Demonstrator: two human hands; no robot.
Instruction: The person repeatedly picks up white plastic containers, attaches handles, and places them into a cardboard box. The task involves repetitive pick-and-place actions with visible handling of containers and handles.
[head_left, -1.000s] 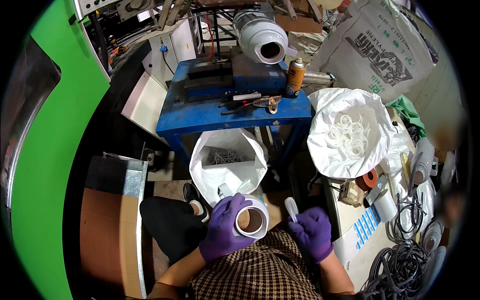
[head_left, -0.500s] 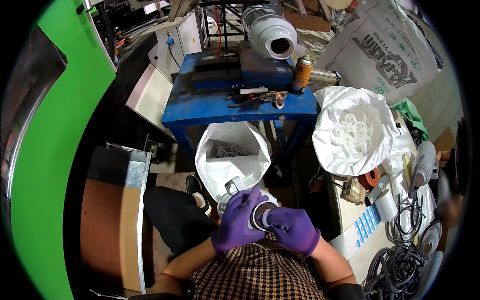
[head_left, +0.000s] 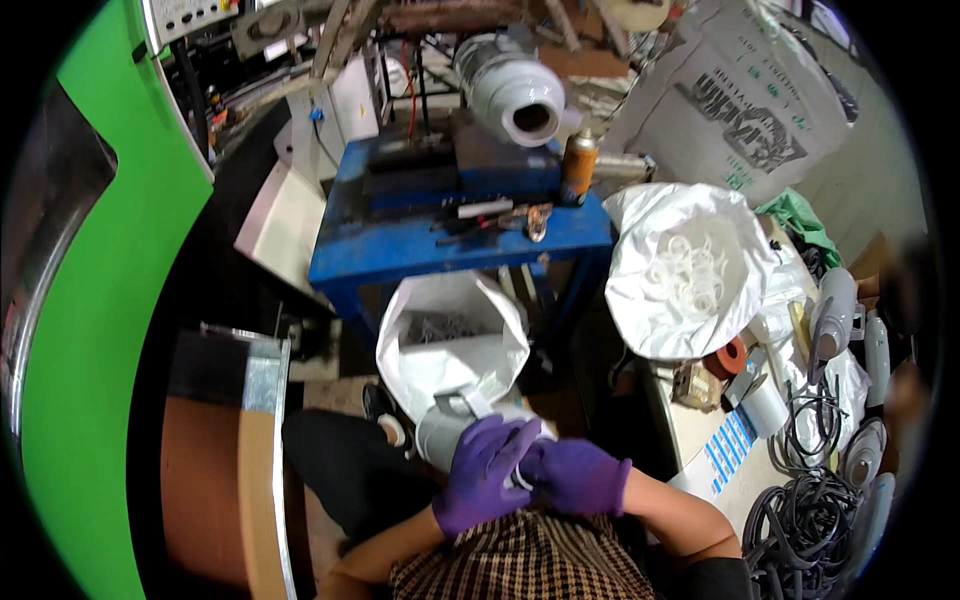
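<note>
A light grey cylindrical plastic housing [head_left: 436,438] with a loop handle rests in front of my body, its near end turned toward me. My left hand [head_left: 484,478], in a purple glove, is closed round that near end. My right hand [head_left: 578,476], gloved the same, presses against the opening beside it, fingers curled in. What those right fingers hold, if anything, is hidden; a little pale rim shows between the hands. Just beyond the housing stands a white sack [head_left: 452,345] with small grey parts inside.
Ahead is a blue workbench [head_left: 400,262] bearing a spray can [head_left: 579,168], pliers [head_left: 480,226] and another grey housing [head_left: 515,100]. A sack of translucent rings [head_left: 690,275] stands at right, near coiled dark cables [head_left: 800,535]. Leftward sits a cardboard box [head_left: 205,480].
My hands have come closer together over the housing's end, and the right has moved left, covering the opening that showed before. The whole view has shifted slightly.
</note>
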